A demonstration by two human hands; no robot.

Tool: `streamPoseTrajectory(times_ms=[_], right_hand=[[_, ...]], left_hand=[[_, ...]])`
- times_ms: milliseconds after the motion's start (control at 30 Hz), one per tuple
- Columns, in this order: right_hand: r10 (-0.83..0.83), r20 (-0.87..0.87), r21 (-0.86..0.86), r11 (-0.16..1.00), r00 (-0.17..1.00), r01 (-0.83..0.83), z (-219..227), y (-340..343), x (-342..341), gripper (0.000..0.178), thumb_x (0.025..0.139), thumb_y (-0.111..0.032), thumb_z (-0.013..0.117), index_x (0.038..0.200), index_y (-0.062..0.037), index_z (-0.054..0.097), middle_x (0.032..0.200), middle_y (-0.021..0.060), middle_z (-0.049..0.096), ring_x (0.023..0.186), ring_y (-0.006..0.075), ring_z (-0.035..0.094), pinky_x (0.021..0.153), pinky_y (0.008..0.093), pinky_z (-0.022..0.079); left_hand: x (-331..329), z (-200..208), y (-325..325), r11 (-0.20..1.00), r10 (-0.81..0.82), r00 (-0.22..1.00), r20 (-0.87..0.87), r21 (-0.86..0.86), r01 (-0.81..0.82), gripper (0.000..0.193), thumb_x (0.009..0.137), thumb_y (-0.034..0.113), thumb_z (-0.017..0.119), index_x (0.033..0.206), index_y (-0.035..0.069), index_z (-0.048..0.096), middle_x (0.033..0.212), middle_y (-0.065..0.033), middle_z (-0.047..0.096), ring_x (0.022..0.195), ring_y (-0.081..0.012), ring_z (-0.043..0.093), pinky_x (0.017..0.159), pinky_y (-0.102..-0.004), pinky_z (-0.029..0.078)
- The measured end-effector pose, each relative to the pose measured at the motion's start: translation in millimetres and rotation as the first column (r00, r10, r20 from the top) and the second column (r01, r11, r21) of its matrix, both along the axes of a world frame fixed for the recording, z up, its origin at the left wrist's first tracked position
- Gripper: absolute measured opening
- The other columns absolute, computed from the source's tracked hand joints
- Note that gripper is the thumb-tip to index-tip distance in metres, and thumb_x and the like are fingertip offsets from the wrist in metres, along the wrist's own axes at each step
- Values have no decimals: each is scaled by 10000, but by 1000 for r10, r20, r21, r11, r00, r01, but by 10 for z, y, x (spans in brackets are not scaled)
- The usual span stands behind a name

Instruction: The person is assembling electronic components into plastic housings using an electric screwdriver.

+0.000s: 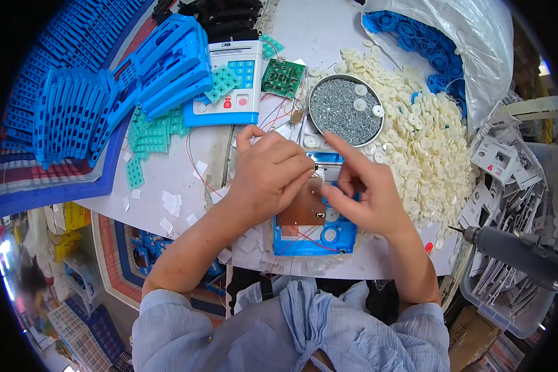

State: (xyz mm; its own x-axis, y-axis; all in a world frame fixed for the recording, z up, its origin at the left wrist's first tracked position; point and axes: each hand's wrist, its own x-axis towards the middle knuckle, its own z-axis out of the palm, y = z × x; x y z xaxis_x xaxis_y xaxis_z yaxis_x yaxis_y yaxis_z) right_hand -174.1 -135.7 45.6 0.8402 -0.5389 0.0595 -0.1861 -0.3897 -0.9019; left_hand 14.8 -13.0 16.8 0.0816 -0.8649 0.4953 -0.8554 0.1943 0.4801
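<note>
— What were the hands on?

— Both sat over a blue plastic housing (316, 232) at the near edge of the white table (167, 180). The left hand (268, 173) was curled over a brown circuit board (301, 211) lying in that housing, fingers pinched at its upper edge. The right hand (363, 195) touched the board's right side with thumb and bent fingers, forefinger raised, grasping nothing I could make out.

— Any packages or labels?

— A clear plastic bag (471, 37) of blue rings lay at the far right. A finished blue-and-white unit (229, 87) with teal keys and red button marks stood beyond the hands.

— And around them?

— A round tin of screws (345, 110), a heap of cream discs (415, 149), a green circuit board (283, 77), stacked blue shells (105, 87), and a grey power screwdriver (514, 251) at the right.
</note>
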Motion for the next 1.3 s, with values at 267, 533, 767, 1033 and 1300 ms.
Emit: streamPoseTrajectory(times_ms=[267,533,767,1033,1300], right_hand=[[81,-94,19,997,992,-80,39,6,-92,583,829,-158,797,1387,-81,643,533,-24,456,483,63,417,489,269,355],[-185,164,190,970,969,153,202,-451,439,463,878,-86,758,1324,-9,662,616,-59,522,561,20,447,524,231,342],[-299,97,-243,918,949,314,-29,-1530,2167,375,857,-165,731,1213,-48,723,898,105,748,779,206,696,744,331,538],[-156,-294,-660,747,943,-82,-391,-1817,3436,332,852,-215,737,1168,-114,757,1136,164,744,1065,370,698,941,458,549],[-335,361,19,936,870,352,22,-1396,2229,291,924,-182,729,1130,22,731,971,132,760,829,178,723,701,327,577]], left_hand=[[-2,-82,-15,1000,29,1000,-3,-1,-29,95,830,166,759,912,167,710,929,41,665,904,-172,603,944,-486,330],[31,-135,6,998,44,998,-42,-47,-46,121,805,127,785,904,147,718,913,26,690,873,-175,626,948,-481,330],[-5,-161,-6,999,31,986,-165,-20,-35,77,819,150,775,878,148,725,884,24,684,884,-180,628,972,-475,338],[19,-134,96,1000,11,982,-191,-10,-13,105,804,135,768,888,117,706,926,-4,668,931,-187,620,976,-443,366],[145,-275,163,999,19,937,-350,-38,-35,76,832,80,741,893,57,703,874,-84,675,841,-288,648,769,-402,509]])
